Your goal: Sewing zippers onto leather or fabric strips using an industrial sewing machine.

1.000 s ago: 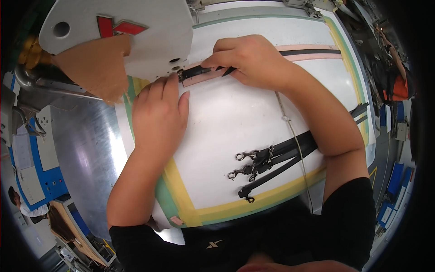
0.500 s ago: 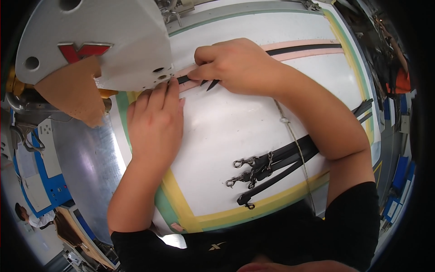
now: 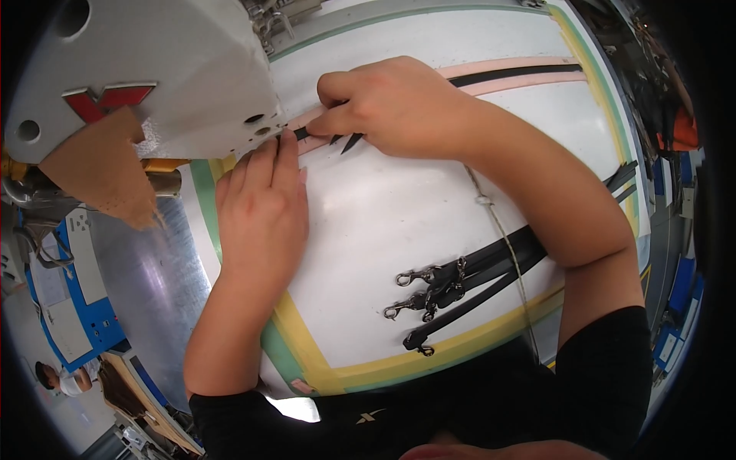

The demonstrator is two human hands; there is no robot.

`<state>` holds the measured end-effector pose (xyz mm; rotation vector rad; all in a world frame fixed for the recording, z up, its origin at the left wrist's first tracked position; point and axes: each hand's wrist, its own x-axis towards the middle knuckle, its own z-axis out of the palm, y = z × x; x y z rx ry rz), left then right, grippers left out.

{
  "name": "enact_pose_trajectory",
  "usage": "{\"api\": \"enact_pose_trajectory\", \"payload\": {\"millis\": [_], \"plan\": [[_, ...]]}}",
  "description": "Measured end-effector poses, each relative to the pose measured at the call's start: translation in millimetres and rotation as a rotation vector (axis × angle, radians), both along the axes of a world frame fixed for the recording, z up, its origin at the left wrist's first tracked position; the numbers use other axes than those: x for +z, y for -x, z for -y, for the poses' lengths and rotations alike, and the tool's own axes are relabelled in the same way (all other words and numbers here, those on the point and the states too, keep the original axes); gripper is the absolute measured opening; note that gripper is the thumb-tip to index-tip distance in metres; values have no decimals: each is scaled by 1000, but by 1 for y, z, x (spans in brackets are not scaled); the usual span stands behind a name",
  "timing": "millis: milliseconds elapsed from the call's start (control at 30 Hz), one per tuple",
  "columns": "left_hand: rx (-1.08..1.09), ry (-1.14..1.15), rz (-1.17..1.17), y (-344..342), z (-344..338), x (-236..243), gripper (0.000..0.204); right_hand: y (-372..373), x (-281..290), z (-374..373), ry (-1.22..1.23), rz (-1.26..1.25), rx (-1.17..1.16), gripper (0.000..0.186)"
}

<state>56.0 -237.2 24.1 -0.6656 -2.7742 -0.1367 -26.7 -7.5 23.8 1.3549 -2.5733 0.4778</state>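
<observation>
My left hand (image 3: 261,192) lies palm down, fingers extended and close together, its tips on the end of a black strap (image 3: 517,74) in a pink guide strip (image 3: 498,87) beside a grey machine head (image 3: 176,54). My right hand (image 3: 383,107) is closed over the same strap just to the right, thumb and forefinger near my left fingertips, with black pointed tips (image 3: 349,143) jutting below it; what they belong to is hidden. Several black straps with metal swivel clasps (image 3: 406,277) lie lower on the white board (image 3: 368,199).
Brown paper (image 3: 100,172) hangs on the machine, above a metal surface (image 3: 142,261). A knotted cord (image 3: 498,222) crosses the board beside my right forearm. Blue-and-white panels (image 3: 65,307) and another person (image 3: 65,377) are at the left; blue bins (image 3: 675,291) at the right.
My right hand has moved left along the strap toward my left fingertips, now hiding more of its end. The machine head appears further left in the view.
</observation>
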Motion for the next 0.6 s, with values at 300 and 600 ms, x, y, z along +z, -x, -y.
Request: {"api": "enact_pose_trajectory", "payload": {"millis": [300, 600], "plan": [[-4, 18, 34, 3, 2, -1, 47, 2, 0, 2, 4, 10, -5, 27], [63, 183, -48, 3, -3, -2, 43, -2, 4, 9, -3, -20, -28, 27]]}}
